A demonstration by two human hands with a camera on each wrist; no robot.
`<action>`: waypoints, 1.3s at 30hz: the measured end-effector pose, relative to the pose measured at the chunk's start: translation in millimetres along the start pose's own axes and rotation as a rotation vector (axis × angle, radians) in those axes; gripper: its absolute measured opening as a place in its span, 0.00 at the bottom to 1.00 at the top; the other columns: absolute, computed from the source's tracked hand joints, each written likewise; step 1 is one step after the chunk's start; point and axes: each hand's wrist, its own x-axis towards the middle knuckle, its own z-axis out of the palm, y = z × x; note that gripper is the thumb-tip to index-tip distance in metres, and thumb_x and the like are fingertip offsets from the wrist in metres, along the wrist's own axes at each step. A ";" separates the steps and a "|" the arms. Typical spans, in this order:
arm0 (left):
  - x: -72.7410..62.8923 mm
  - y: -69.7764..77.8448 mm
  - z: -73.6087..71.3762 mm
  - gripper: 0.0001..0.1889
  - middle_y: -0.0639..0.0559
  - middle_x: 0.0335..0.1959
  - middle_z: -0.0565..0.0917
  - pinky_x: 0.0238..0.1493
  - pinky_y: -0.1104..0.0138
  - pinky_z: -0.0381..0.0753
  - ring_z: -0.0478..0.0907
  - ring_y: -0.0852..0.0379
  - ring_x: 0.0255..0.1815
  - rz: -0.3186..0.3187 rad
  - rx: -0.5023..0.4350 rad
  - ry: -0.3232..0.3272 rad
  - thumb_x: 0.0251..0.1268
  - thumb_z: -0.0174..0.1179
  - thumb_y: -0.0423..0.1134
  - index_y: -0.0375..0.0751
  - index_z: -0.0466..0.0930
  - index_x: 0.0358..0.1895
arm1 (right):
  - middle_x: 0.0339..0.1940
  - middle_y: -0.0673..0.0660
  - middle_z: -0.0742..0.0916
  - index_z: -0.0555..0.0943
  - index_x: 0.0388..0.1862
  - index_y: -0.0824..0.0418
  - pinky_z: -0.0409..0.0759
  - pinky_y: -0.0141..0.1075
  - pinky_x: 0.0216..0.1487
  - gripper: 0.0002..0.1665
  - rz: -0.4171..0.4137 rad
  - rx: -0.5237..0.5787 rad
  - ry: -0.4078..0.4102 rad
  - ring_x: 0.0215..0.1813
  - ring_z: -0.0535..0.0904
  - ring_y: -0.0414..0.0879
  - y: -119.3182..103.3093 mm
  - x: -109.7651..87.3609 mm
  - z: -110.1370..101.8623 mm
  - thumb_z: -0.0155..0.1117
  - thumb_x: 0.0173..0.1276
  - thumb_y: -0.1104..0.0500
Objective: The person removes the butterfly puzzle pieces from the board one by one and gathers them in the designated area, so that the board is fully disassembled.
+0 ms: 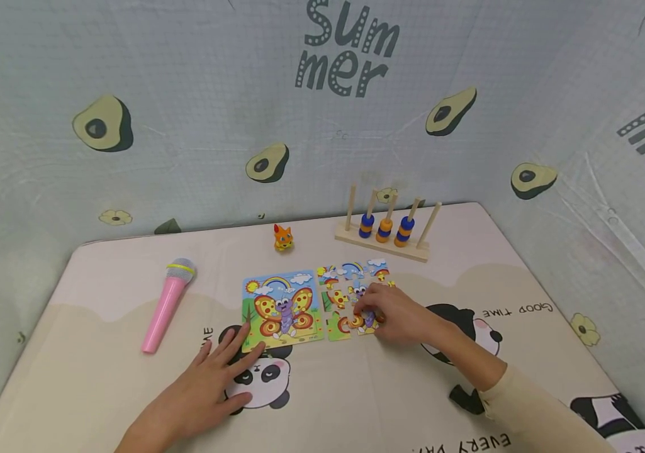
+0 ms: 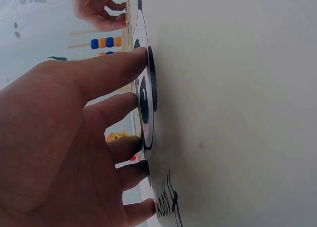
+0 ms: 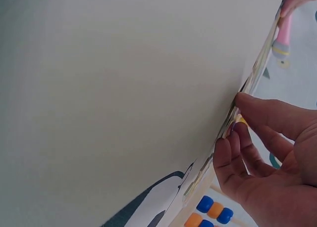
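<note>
A butterfly picture board (image 1: 284, 311) lies flat on the table. Directly to its right are several loose jigsaw pieces (image 1: 336, 299) laid close together, with narrow gaps, into the same picture. My right hand (image 1: 404, 313) reaches over their right side, its thumb and fingers bent around a puzzle piece (image 3: 233, 125) low at the table surface; the hand covers part of the pieces. My left hand (image 1: 203, 384) rests with fingers spread, the fingertips at the board's lower left corner and the thumb on the printed panda.
A pink toy microphone (image 1: 168, 306) lies on the left. Behind the board stands a small orange toy figure (image 1: 283, 238). At the back right is a wooden peg rack (image 1: 381, 244) with blue and orange beads. A printed curtain (image 1: 197, 126) hangs behind the table.
</note>
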 end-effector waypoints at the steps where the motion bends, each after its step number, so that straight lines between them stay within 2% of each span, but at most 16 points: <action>1: -0.1 0.0 -0.1 0.38 0.47 0.87 0.51 0.78 0.30 0.49 0.50 0.34 0.86 -0.001 0.000 0.001 0.68 0.67 0.54 0.58 0.65 0.80 | 0.48 0.51 0.83 0.87 0.52 0.57 0.74 0.38 0.48 0.27 -0.002 0.000 0.001 0.48 0.76 0.43 0.0 0.0 -0.1 0.70 0.53 0.73; 28: -1.0 0.0 -1.2 0.38 0.46 0.87 0.51 0.78 0.29 0.50 0.51 0.34 0.85 -0.002 0.001 0.001 0.68 0.67 0.54 0.58 0.66 0.80 | 0.49 0.51 0.82 0.87 0.53 0.56 0.77 0.38 0.50 0.27 0.017 0.033 -0.025 0.50 0.77 0.45 1.9 0.0 0.2 0.71 0.53 0.74; 35: -2.2 0.6 -1.0 0.38 0.46 0.87 0.52 0.78 0.30 0.50 0.52 0.34 0.85 0.014 0.004 0.018 0.69 0.67 0.54 0.57 0.66 0.80 | 0.49 0.52 0.82 0.87 0.55 0.57 0.76 0.35 0.45 0.27 -0.015 0.017 -0.005 0.46 0.76 0.45 -0.4 2.1 -1.0 0.71 0.55 0.72; 39: -2.0 0.8 -1.1 0.37 0.45 0.87 0.52 0.79 0.31 0.50 0.52 0.34 0.85 0.018 0.006 0.021 0.69 0.67 0.53 0.57 0.66 0.80 | 0.51 0.52 0.83 0.87 0.56 0.57 0.76 0.39 0.50 0.26 -0.031 -0.002 -0.005 0.48 0.76 0.45 -4.6 4.7 -1.4 0.72 0.57 0.69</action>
